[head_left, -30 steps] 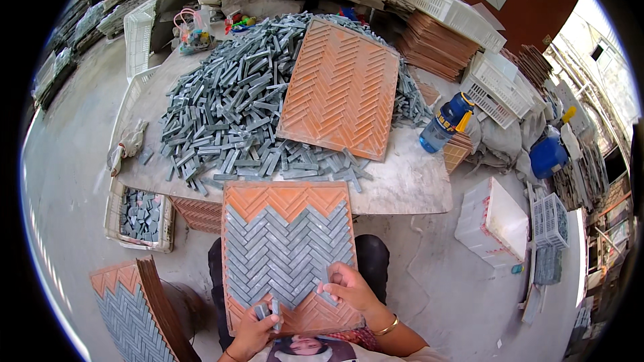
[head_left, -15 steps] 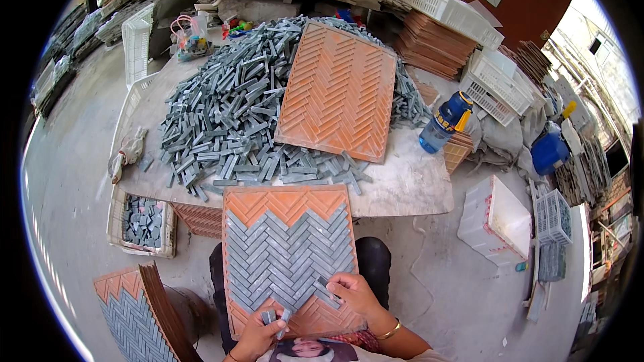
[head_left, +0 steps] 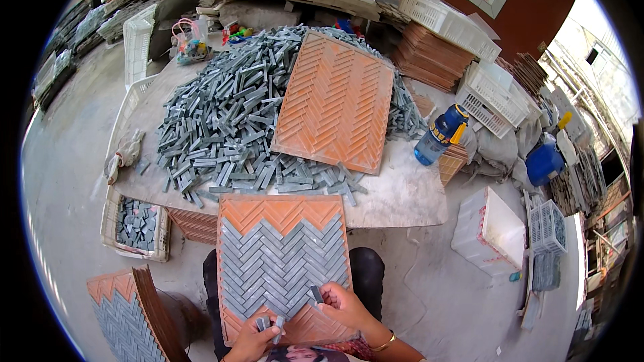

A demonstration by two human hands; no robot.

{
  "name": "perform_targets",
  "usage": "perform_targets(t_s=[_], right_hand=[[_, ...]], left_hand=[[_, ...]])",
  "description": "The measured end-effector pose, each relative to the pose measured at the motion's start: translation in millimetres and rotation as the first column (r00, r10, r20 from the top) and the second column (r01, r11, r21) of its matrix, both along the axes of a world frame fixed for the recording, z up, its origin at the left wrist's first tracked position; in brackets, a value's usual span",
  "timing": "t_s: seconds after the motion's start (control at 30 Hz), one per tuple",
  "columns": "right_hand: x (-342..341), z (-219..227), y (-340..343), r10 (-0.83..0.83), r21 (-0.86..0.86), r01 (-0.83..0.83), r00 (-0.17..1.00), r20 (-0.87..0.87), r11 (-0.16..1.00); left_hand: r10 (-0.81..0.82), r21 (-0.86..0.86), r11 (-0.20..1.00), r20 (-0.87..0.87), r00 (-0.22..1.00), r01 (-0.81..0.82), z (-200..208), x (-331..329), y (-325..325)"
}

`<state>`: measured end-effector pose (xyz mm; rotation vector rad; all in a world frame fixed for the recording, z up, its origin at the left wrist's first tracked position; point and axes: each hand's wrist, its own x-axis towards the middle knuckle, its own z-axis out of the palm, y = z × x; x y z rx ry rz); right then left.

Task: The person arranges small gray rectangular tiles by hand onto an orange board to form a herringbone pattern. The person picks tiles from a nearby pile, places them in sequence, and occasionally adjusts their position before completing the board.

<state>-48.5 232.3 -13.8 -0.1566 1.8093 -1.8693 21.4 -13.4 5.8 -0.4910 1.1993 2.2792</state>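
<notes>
Across my lap rests an orange herringbone mould tray (head_left: 282, 209), its middle covered with grey stone strips (head_left: 276, 265) set in zigzag rows. Bare orange grooves show along its top and bottom ends. My right hand (head_left: 343, 307) pinches one grey strip (head_left: 316, 294) between thumb and fingers, at the lower right end of the laid rows. By the lower left of the tray, my left hand (head_left: 253, 340) is closed around a few loose grey strips (head_left: 272, 326). A large heap of grey strips (head_left: 228, 110) lies on the table ahead.
A second orange mould tray (head_left: 335, 104) leans on the heap. A blue bottle (head_left: 441, 135) stands on the table (head_left: 409, 191) at right. Filled trays (head_left: 124, 318) stand at lower left, near a crate of stone pieces (head_left: 159, 231). A white box (head_left: 479, 231) sits on the floor at right.
The whole view has shifted slightly. The strip in my right hand is tilted more upright and now sits a little lower left. My left hand keeps its hold on the loose strips.
</notes>
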Motion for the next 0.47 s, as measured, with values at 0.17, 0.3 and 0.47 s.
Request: perform_targets(t_s=[0.17,0.3,0.47], right_hand=[[-2,5,0,-0.002,0.035,0.003,1.000,-0.016,0.999],[-1,5,0,-0.025,0.043,0.027,0.998,-0.052,0.999],[1,5,-3,-0.013,0.037,0.016,0.997,-0.075,0.999]], left_hand=[[-0.039,-0.027,0.999,-0.001,0.999,0.039,4,-1,0],[-0.029,0.010,1.000,-0.060,0.998,0.030,0,0,1],[0.005,0.089,0.996,-0.101,0.995,0.004,-8,1,1]])
